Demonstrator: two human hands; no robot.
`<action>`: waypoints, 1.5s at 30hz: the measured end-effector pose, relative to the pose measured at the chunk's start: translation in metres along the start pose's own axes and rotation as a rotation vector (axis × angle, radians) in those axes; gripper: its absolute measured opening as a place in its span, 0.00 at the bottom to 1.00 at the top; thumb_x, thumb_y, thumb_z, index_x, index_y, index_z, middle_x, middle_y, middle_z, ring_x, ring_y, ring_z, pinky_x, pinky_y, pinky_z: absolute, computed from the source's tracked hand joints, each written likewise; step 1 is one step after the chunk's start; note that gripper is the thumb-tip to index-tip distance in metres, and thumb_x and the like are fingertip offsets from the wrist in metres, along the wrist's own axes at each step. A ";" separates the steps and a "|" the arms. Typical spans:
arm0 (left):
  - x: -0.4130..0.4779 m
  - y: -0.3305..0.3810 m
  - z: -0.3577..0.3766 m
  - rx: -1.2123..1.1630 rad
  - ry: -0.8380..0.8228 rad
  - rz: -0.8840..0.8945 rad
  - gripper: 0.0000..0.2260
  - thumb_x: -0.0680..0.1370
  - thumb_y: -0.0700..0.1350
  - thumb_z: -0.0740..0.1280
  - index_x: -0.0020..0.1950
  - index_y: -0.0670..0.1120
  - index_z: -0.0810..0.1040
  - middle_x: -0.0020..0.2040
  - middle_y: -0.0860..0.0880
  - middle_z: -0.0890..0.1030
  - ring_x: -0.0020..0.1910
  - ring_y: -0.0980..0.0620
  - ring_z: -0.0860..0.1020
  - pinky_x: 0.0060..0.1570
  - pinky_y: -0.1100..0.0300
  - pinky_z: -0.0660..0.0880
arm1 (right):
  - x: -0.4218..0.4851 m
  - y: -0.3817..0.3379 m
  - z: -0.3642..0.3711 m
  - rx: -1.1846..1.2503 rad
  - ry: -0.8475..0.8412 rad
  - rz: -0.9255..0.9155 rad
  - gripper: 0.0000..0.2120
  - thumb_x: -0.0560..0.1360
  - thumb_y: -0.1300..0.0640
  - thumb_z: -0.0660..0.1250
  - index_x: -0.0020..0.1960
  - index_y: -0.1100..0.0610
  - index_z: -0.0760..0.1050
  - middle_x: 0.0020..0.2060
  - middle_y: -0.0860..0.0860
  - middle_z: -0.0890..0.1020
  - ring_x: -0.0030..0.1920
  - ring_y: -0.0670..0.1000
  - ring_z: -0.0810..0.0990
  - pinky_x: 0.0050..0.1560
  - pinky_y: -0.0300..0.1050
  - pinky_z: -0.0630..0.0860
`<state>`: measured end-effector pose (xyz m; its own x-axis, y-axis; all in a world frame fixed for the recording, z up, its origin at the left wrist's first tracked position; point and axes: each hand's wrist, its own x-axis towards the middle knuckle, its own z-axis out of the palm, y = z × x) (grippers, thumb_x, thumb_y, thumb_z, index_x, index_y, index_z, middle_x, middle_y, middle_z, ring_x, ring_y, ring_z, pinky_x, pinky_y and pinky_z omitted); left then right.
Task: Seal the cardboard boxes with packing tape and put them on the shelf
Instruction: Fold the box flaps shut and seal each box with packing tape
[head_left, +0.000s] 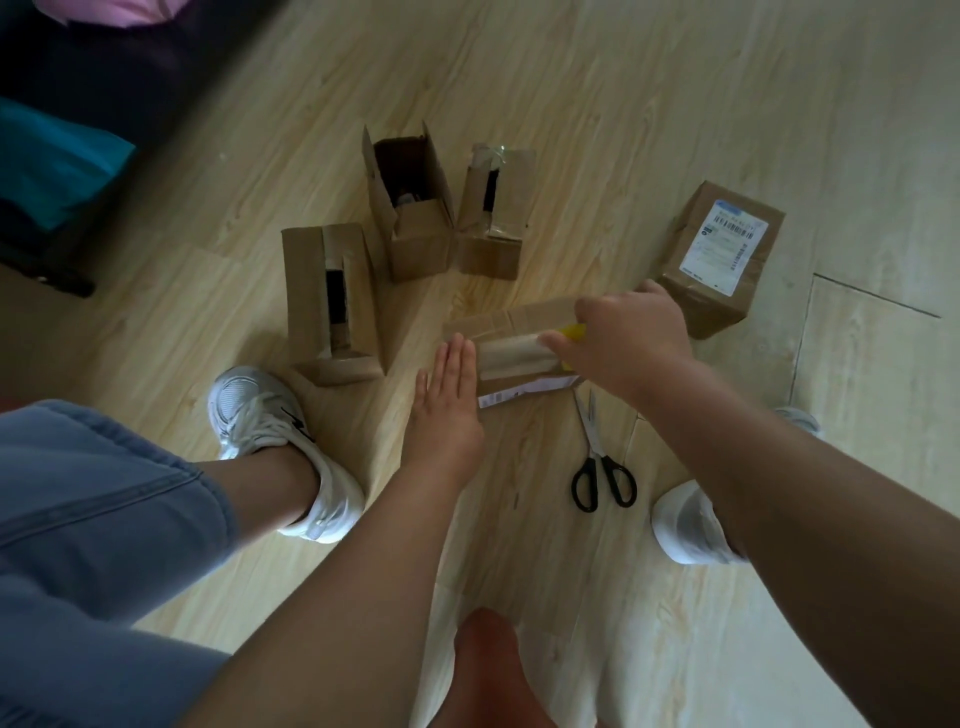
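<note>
A small cardboard box (524, 317) lies on the wooden floor in front of me. My left hand (447, 395) rests flat with fingers together, pressing the tape end on the box's left edge. My right hand (623, 338) grips a roll of packing tape with a yellow core (574, 331), and a strip of tan tape (514, 353) stretches from it across the box top. Three unsealed boxes stand beyond: one with a gap in its flaps (332, 301), one fully open (410, 208), one partly taped (493, 213). A closed box with a shipping label (722, 254) sits at the right.
Black-handled scissors (597, 457) lie on the floor just right of the box I am working on. My white sneakers (280, 441) are planted on either side. Dark furniture with teal and pink fabric (62, 156) fills the upper left. No shelf is in view.
</note>
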<state>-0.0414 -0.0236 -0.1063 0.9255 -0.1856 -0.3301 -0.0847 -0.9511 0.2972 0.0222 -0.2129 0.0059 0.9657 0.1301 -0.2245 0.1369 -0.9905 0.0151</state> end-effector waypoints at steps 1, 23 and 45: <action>0.001 0.000 -0.002 0.037 -0.016 -0.002 0.39 0.81 0.39 0.57 0.75 0.46 0.27 0.79 0.48 0.30 0.77 0.51 0.31 0.76 0.53 0.33 | -0.002 0.004 -0.003 0.048 -0.008 -0.021 0.26 0.79 0.33 0.55 0.51 0.53 0.78 0.39 0.48 0.80 0.45 0.50 0.79 0.70 0.50 0.63; -0.002 0.019 -0.005 0.329 -0.129 -0.151 0.43 0.81 0.46 0.59 0.73 0.39 0.22 0.75 0.42 0.23 0.79 0.39 0.38 0.77 0.41 0.49 | 0.013 0.052 0.008 -0.032 -0.082 0.090 0.26 0.77 0.32 0.59 0.49 0.55 0.78 0.40 0.51 0.80 0.42 0.53 0.79 0.37 0.45 0.70; -0.003 0.012 -0.012 0.272 -0.166 -0.089 0.44 0.81 0.47 0.60 0.74 0.44 0.22 0.71 0.48 0.20 0.80 0.41 0.38 0.77 0.42 0.48 | 0.021 0.055 0.007 0.073 -0.109 0.139 0.23 0.76 0.34 0.65 0.44 0.55 0.76 0.35 0.50 0.76 0.40 0.52 0.77 0.37 0.44 0.71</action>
<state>-0.0408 -0.0310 -0.0906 0.8627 -0.1150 -0.4924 -0.1221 -0.9924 0.0177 0.0487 -0.2647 -0.0044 0.9440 -0.0099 -0.3297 -0.0161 -0.9997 -0.0161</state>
